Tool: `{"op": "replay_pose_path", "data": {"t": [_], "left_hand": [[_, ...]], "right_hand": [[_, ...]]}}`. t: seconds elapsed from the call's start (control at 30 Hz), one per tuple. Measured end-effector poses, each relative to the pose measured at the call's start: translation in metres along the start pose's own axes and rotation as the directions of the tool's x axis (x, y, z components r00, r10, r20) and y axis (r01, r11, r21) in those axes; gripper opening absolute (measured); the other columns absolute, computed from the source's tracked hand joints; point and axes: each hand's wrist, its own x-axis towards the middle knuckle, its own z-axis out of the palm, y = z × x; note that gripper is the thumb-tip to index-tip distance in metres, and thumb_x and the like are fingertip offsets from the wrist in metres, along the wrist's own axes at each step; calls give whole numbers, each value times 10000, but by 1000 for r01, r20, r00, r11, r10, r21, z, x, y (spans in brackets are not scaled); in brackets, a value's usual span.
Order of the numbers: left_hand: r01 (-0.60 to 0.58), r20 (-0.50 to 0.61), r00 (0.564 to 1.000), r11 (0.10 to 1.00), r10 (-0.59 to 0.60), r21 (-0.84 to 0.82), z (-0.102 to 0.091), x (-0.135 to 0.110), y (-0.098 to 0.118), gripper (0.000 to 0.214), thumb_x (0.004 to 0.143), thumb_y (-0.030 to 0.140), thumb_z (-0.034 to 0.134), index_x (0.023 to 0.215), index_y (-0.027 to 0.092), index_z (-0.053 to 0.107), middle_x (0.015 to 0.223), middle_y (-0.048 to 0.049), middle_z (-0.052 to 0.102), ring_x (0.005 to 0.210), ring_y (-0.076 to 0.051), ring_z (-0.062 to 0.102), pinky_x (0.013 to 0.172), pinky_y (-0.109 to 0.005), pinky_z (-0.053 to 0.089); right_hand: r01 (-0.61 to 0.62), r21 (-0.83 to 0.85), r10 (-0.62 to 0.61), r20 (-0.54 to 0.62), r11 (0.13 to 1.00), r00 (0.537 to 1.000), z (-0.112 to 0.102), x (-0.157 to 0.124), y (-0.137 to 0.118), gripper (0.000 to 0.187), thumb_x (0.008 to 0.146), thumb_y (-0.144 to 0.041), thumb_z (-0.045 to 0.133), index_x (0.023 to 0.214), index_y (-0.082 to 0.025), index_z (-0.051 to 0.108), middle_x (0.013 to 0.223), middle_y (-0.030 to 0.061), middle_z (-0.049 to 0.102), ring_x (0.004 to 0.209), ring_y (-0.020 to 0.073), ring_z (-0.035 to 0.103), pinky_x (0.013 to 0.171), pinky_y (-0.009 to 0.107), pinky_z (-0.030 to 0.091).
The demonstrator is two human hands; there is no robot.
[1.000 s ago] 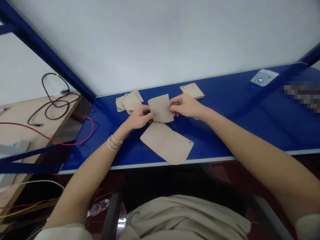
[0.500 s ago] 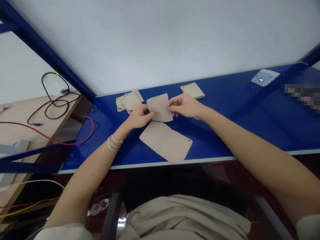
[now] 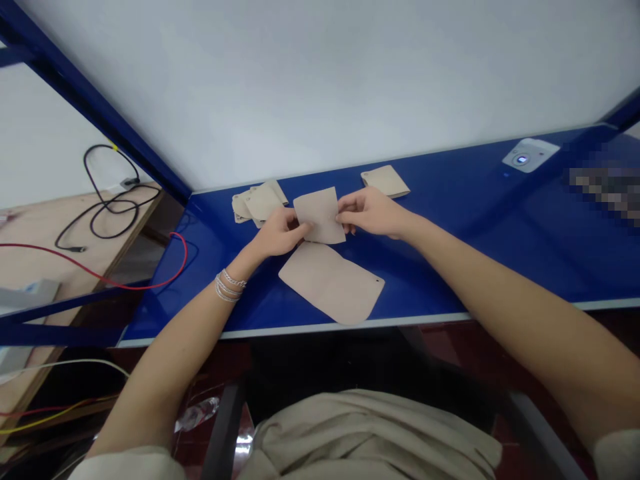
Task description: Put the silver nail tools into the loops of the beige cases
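A beige, roughly square sheet (image 3: 320, 212) is held up a little above the blue table; whether it is paper or thin leather I cannot tell. My left hand (image 3: 281, 231) pinches its lower left side, thumb on the near face. On the right edge, my right hand (image 3: 373, 212) is closed with thumb and fingers. Just below lies a larger flat beige sheet (image 3: 330, 283), with rounded corners and a small hole near its right corner. Several folded beige pieces (image 3: 264, 200) overlap behind my left hand. Another folded beige piece (image 3: 387, 181) rests behind my right hand.
A white device (image 3: 531, 155) with a lit round display sits at the right rear of the blue table (image 3: 450, 267). A white wall (image 3: 325, 87) rises behind. To the left, a wooden table (image 3: 45, 220) carries a coiled black cable (image 3: 107, 213), and a red cable (image 3: 115, 285) loops over.
Almost nothing differs. Both hands stay on the square sheet, with only a very slight shift of the right fingers at its edge.
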Motion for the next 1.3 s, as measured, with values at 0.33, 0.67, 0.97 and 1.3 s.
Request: {"op": "replay_pose_path", "data": {"t": [0.33, 0.67, 0.97, 1.3], "left_hand": [[22, -5, 1000, 1000, -22, 13, 0, 0, 0, 262, 832, 317, 548, 643, 136, 554, 563, -21, 576, 499, -113, 486, 462, -231, 349], [2, -18, 1000, 1000, -2, -19, 1, -1, 5, 288, 815, 396, 643, 764, 113, 626, 643, -23, 578, 570, -115, 454, 499, -231, 347], [-37, 38, 999, 998, 39, -56, 0, -1, 3, 325, 809, 334, 646, 1008, 81, 693, 858, -93, 707, 653, -146, 581, 562, -235, 444], [-23, 154, 988, 998, 33, -62, -2, -4, 10, 270, 784, 313, 677, 951, 102, 676, 788, -56, 657, 616, -129, 549, 528, -226, 410]], "right_hand": [[-19, -11, 19, -10, 1000, 1000, 0, 0, 0, 42, 762, -111, 678, 745, -135, 707, 556, 14, 654, 502, 106, 591, 475, 196, 472], [-1, -16, 0, -50, 1000, 999, 1, 0, 0, 100, 751, -93, 632, 689, -164, 666, 532, -6, 623, 507, 114, 569, 507, 220, 455], [49, 83, -32, -190, 995, 981, 2, 3, -2, 180, 755, -80, 568, 607, -183, 571, 503, -29, 533, 494, 104, 507, 500, 226, 422], [68, 139, -24, -296, 988, 955, 3, 5, -1, 114, 750, -105, 590, 660, -173, 604, 583, -20, 557, 529, 91, 474, 494, 212, 400]]}}
